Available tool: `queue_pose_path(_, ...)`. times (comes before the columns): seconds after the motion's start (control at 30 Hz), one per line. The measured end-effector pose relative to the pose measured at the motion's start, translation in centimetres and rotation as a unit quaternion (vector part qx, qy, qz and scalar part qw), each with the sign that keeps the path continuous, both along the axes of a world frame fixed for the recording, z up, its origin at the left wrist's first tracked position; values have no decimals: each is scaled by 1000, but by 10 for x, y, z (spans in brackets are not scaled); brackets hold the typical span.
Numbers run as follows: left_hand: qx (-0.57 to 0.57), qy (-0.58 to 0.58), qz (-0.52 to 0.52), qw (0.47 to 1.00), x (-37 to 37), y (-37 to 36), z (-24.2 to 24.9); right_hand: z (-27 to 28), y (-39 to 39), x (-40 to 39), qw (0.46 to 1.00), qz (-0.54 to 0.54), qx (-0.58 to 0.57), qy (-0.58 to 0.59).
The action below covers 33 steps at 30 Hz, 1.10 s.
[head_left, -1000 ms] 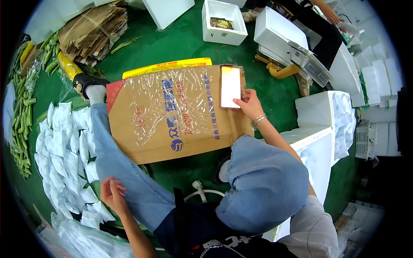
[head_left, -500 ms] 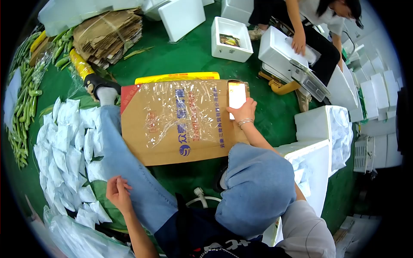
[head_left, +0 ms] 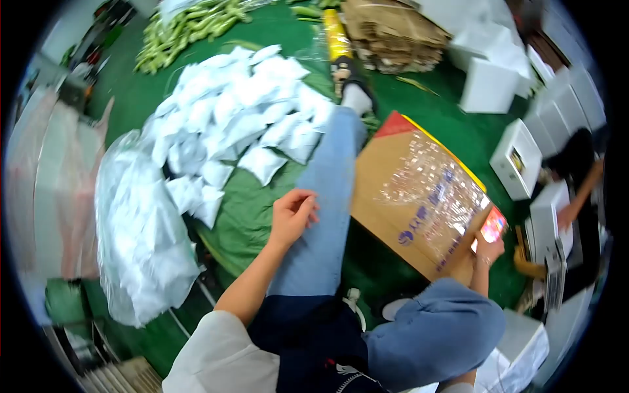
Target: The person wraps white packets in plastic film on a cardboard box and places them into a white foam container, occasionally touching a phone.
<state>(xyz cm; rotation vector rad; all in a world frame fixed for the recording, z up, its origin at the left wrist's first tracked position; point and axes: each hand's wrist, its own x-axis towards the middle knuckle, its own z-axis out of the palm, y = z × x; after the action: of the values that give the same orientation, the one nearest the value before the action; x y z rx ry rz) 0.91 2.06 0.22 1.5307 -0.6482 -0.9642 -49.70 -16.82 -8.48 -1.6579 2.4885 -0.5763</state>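
Observation:
My right hand (head_left: 488, 249) is closed around a smartphone (head_left: 494, 224) with a lit screen, held over the near right end of a flat cardboard box (head_left: 393, 190). Clear tape and blue and red print cover part of that box. My left hand (head_left: 293, 213) hovers by my left thigh in blue jeans, its fingers loosely bent and nothing visible in them. Beyond it, white sealed pouches (head_left: 229, 111) lie heaped on a green sheet (head_left: 246, 206). Nearer on the left is a large clear bag (head_left: 141, 242) of similar white contents.
Green vegetables (head_left: 190, 29) lie at the far left, and flattened cardboard (head_left: 393, 33) is stacked beyond my foot. White foam boxes (head_left: 517, 160) stand on the right, where another person's arm (head_left: 580, 196) reaches in. A yellow wrapped roll (head_left: 335, 33) lies near my shoe.
The view has swung left, bringing the pouches and clear bag nearer the middle. The phone stays in my right hand and its screen now shows coloured content. My left hand remains near my left leg.

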Motion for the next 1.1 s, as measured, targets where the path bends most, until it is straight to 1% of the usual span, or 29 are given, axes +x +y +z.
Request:
queue_pose_path(0.03,-27,-6,35,999,9,1,-5,-12,1,-6,997,-2,-5,76)
queue_pose_path(0.07,-54,-10,63,996,20,0,-12,-13,1,-3,999,-14,4,50)
queue_pose_path(0.1,-48,-13,111,993,35,2,-20,-12,5,0,997,13,27,65)
queue_pose_path(0.13,-50,-20,115,992,60,4,-35,-11,10,7,995,38,45,76)
queue_pose_path(0.2,93,-181,112,973,108,12,-90,-8,25,13,989,57,65,120)
queue_pose_path(0.23,97,-179,114,972,130,12,-117,-13,27,3,988,81,65,117)
queue_pose_path(0.27,216,-309,114,919,151,10,-141,-12,29,-11,986,119,63,94)
queue_pose_path(0.3,325,-430,107,836,171,4,-160,-7,31,-25,985,142,63,79)
queue_pose_path(0.33,326,-428,105,837,189,-9,-174,4,30,-36,983,162,62,66)
queue_pose_path(0.4,430,-284,159,842,215,-40,-192,52,29,-42,971,171,156,-61)
queue_pose_path(0.43,447,-285,187,827,218,-54,-200,62,25,-62,964,202,170,-24)
queue_pose_path(0.47,462,-285,210,813,214,-72,-208,87,20,-65,953,198,229,-3)
queue_pose_path(0.5,497,-248,240,796,214,-89,-219,91,13,-81,941,286,178,18)
queue_pose_path(0.53,519,-234,260,780,215,-99,-225,106,5,-106,928,272,245,65)
queue_pose_path(0.57,544,-243,265,758,212,-105,-227,127,-5,-89,919,260,291,59)
queue_pose_path(0.6,562,-243,280,739,212,-110,-225,156,-14,-47,908,254,327,64)
queue_pose_path(0.63,563,-252,306,725,216,-111,-239,166,-22,-25,895,222,362,140)
queue_pose_path(0.7,572,-246,261,738,215,-112,-220,153,-30,-10,906,231,318,155)
queue_pose_path(0.73,597,-296,254,701,235,-108,-252,144,-30,6,919,226,297,124)
queue_pose_path(0.8,504,-264,142,810,255,-74,-236,129,-17,40,950,240,198,36)
queue_pose_path(0.83,348,-42,126,928,271,-41,-241,139,-5,72,950,246,193,-3)
queue_pose_path(0.87,164,183,94,965,282,-19,-241,134,13,85,948,286,129,-58)
queue_pose_path(0.9,164,174,94,966,273,-14,-215,139,33,104,935,323,109,-97)
queue_pose_path(0.93,126,139,120,975,246,-5,-171,144,53,123,923,333,123,-148)
queue_pose_path(0.97,88,106,144,980,212,2,-124,162,70,148,910,324,190,-177)
queue_pose_path(1.0,91,101,145,980,183,4,-80,166,86,171,886,333,186,-264)
queue_pose_path(1.03,16,85,94,992,152,-2,-35,167,98,192,855,340,179,-349)
queue_pose_path(1.07,-61,67,42,995,122,-10,-1,166,106,212,832,355,170,-392)
queue_pose_path(1.1,-90,58,-12,994,94,-16,20,170,113,233,797,365,171,-451)
